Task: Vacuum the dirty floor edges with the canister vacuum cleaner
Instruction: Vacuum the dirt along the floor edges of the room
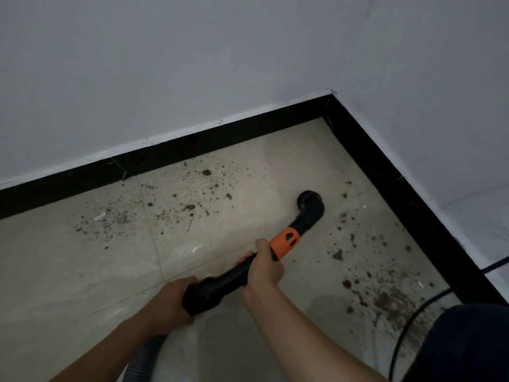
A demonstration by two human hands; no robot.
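Currently the person is holding a black plastic vacuum wand (228, 277) in both hands, and it is pointing up towards the black skirting corner (329, 106) where the two white walls (165, 64) are meeting. The right hand (264, 267) is wrapping its fingers round the wand just behind the orange collar (285, 242), on the side away from the corner. The left hand (168, 301) is gripping the wand's thick rear end, farther from the corner, where a grey ribbed hose (150, 351) is trailing off toward the bottom edge.

At the wand's far end a round black nozzle (309, 201) is sitting down at the beige tiled floor (82, 271), near the corner but apart from both skirting runs. Brown dirt crumbs (190, 208) are lying scattered along the skirting run leading left from the corner, with a small white scrap (99, 216) lying at their far left. A second, denser patch of dirt (391, 301) is lying along the run leading down-right from the corner, beyond the right forearm.

A thin black cable (407, 326) is curving across that denser patch. A dark blue rounded shape (468, 346) is filling the lower right, farthest from the corner; what it is cannot be told.
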